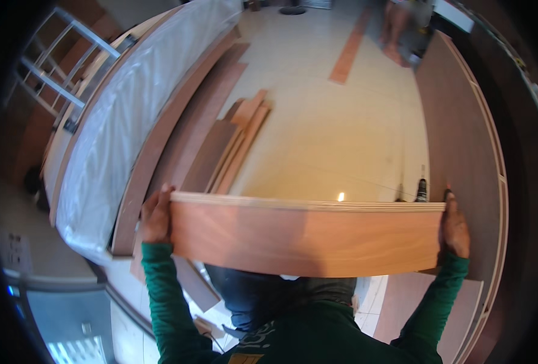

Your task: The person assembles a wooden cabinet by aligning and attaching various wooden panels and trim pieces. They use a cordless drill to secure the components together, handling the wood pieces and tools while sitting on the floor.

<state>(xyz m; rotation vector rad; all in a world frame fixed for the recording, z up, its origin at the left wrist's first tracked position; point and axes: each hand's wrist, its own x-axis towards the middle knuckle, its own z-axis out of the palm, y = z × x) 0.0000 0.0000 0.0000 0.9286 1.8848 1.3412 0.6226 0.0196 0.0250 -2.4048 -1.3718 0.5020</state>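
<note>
A long reddish-brown plywood board (366, 239) lies crosswise in front of me, its pale layered edge facing away. My left hand (157, 217) grips its left end, fingers wrapped over the end. At the opposite end my right hand (457, 225) holds the board, thumb side up, close to a large upright wooden panel (463, 115) on the right. Both palms are hidden against the board's ends. Just beyond the right end a black power drill (421, 189) with a bit pointing up stands by the panel.
Several loose planks (220, 145) lie on the tiled floor (317, 133) at left. Beside them is a long piece wrapped in clear plastic (135, 103), with a metal ladder (75, 60) behind. A single strip (350, 48) lies farther off, near another person's legs (394, 30).
</note>
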